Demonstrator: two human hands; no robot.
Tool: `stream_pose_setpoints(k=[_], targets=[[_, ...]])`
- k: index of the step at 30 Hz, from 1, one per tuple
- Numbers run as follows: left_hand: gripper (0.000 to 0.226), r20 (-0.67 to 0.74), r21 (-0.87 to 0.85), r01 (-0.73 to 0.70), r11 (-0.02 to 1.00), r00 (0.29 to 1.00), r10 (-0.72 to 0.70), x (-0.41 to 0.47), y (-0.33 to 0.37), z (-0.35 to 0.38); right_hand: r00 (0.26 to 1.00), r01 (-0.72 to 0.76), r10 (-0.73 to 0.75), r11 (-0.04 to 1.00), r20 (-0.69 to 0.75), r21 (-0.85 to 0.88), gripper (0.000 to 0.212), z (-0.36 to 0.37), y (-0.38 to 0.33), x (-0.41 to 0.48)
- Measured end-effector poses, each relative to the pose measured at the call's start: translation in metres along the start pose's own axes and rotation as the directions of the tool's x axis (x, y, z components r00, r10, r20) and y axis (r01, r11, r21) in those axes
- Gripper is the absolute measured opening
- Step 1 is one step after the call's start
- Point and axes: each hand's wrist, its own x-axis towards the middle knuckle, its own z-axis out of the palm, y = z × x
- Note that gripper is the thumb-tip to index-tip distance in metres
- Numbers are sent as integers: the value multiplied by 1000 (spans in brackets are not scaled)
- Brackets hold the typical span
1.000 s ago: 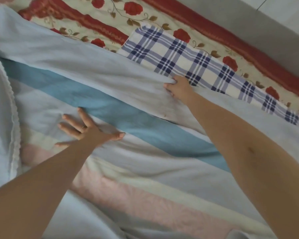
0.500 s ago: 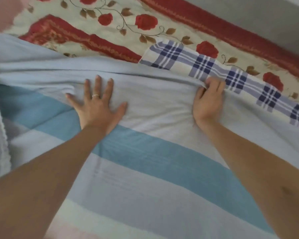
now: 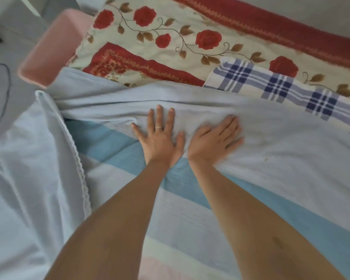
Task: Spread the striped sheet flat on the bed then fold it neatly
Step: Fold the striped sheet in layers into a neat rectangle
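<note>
The striped sheet (image 3: 200, 215) covers most of the bed, with broad bands of pale blue-grey, teal, cream and pink. Its far edge is bunched into long wrinkles just beyond my fingers. My left hand (image 3: 160, 138), with a ring on one finger, lies flat on the pale band, fingers spread. My right hand (image 3: 212, 140) lies flat right beside it, fingers apart and pointing to the right. Neither hand grips the cloth.
A rose-patterned bedspread (image 3: 170, 43) with red borders lies beyond the sheet. A blue plaid cloth (image 3: 275, 85) lies on it at the right. A pale blue cloth with a lace edge (image 3: 38, 168) lies at the left, a pink padded bed end (image 3: 53, 47) beyond it.
My left hand has slid from the teal band up to the sheet's far pale band. My right hand let go of the far edge and moved left beside the left hand, palm flat.
</note>
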Motion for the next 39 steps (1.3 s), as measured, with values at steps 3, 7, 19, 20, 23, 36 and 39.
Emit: stream_pose_setpoints(k=[3,7,19,20,23,36,39], targets=[[68,7,-20,-14,1000,1000,15,1,-3,5,1000,-7,8,997,13,-81,68,12,5,-2],[57,-107,-289,-73,955,993,44,-1,-16,-9,999,5,1,992,54,-127,72,9,-2,-4],[61,134,150,36,988,989,-56,139,-169,-81,996,-2,24,966,83,-257,70,9,-9,-2],[52,133,204,20,979,990,-48,144,-173,-84,995,-3,28,965,91,-262,70,8,-9,-2],[25,97,215,55,975,992,-77,154,-185,-93,995,4,23,961,92,-278,70,8,-9,-3],[33,-95,-675,356,646,827,-555,271,-152,-95,998,36,-48,972,-44,-233,66,14,-9,-4],[34,-100,-590,358,723,857,-506,270,-153,-83,999,25,-29,975,-14,-222,67,13,-9,-3]])
